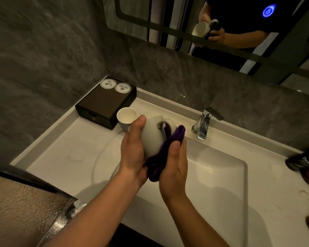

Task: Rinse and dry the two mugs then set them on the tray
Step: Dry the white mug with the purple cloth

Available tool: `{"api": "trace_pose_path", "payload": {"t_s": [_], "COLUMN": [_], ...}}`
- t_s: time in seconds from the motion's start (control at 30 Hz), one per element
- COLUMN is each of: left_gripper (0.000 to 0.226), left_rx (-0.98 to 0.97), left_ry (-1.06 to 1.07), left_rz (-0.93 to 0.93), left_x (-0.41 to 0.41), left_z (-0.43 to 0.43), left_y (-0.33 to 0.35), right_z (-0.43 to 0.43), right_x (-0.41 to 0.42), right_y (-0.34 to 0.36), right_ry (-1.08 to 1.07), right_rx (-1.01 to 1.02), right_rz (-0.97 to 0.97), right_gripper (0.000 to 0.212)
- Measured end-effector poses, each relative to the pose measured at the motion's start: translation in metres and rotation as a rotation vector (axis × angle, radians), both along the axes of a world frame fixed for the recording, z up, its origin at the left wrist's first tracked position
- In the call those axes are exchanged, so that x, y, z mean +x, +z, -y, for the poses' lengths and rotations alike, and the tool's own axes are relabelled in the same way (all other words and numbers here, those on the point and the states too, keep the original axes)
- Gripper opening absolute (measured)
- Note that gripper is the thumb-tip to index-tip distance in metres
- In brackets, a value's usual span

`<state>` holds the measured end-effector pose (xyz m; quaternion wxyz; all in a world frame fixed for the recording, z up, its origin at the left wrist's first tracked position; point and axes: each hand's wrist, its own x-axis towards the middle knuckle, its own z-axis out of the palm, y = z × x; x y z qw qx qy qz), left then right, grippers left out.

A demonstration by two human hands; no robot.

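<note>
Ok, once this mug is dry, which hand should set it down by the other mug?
Left. The left hand grips the mug, and the other mug stands upright further left; the right hand holds the purple cloth.

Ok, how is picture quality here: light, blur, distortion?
Head view: dim, warm light, with glints on the tap; the mug in the left hand and purple cloth in the right hand are fairly sharp; the lower left corner and the bottle at right are blurred; the wide angle bends the counter edge.
</note>
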<state>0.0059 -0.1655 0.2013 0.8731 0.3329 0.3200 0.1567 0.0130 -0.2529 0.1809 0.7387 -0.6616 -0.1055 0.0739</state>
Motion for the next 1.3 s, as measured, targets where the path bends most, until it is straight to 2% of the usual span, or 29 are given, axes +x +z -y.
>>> {"api": "trace_pose_path", "payload": {"t_s": [0.07,0.13,0.17,0.27,0.3,0.4,0.43,0.5,0.53,0.6,0.73,0.83,1.03,1.07,1.1,1.23,1.3], "left_gripper": [0.08,0.069,0.062,0.054,0.052,0.051,0.061,0.08,0.084,0.08,0.05,0.033,0.018,0.011,0.014,0.044,0.063], "left_rx": [0.02,0.116,0.158,0.235,0.253,0.31,0.305,0.217,0.159,0.061,-0.063,-0.063,0.031,0.047,0.068,0.132,0.108], "left_ry": [-0.011,-0.007,-0.015,-0.062,-0.073,-0.026,0.014,0.078,0.093,0.067,-0.077,-0.181,-0.467,-0.465,-0.459,-0.487,-0.481], "left_rz": [0.012,0.019,0.031,0.091,0.11,0.089,0.057,0.009,-0.006,-0.034,-0.021,0.029,0.095,0.106,0.124,0.134,0.115], "left_x": [-0.002,-0.001,-0.001,-0.001,-0.002,-0.004,-0.004,-0.002,-0.002,-0.003,-0.006,-0.006,-0.006,-0.007,-0.008,-0.01,-0.011], "left_z": [0.0,0.0,-0.001,-0.004,-0.004,0.002,0.004,0.005,0.006,0.005,-0.001,-0.018,-0.031,-0.029,-0.029,-0.029,-0.028], "left_y": [-0.002,-0.004,-0.005,-0.005,-0.005,-0.005,-0.004,-0.004,-0.002,-0.002,0.0,0.01,0.02,0.02,0.017,0.009,0.005], "right_z": [0.002,0.004,0.005,0.006,0.006,0.005,0.005,0.004,0.005,0.008,0.011,0.016,0.018,0.018,0.017,0.018,0.018], "right_x": [0.008,0.022,0.029,0.041,0.044,0.045,0.042,0.031,0.025,0.019,0.023,0.033,0.037,0.037,0.038,0.041,0.043], "right_y": [0.01,0.015,0.017,0.021,0.02,0.02,0.018,0.014,0.014,0.01,-0.001,-0.004,-0.005,-0.004,-0.004,0.005,0.009], "right_ry": [0.026,0.046,0.071,0.126,0.131,0.111,0.094,0.104,0.114,0.13,0.071,0.006,-0.001,0.004,0.013,0.077,0.069], "right_rx": [0.051,0.054,0.041,0.013,0.003,0.067,0.039,-0.086,-0.154,-0.239,-0.307,-0.374,-0.397,-0.408,-0.407,-0.237,-0.187], "right_rz": [-0.191,-0.374,-0.416,-0.442,-0.471,-0.55,-0.468,-0.152,0.005,0.188,0.392,0.547,0.62,0.613,0.576,0.146,-0.009], "right_gripper": [0.056,0.047,0.047,0.072,0.075,0.052,0.053,0.051,0.046,0.049,0.055,0.05,0.05,0.049,0.05,0.046,0.04]}}
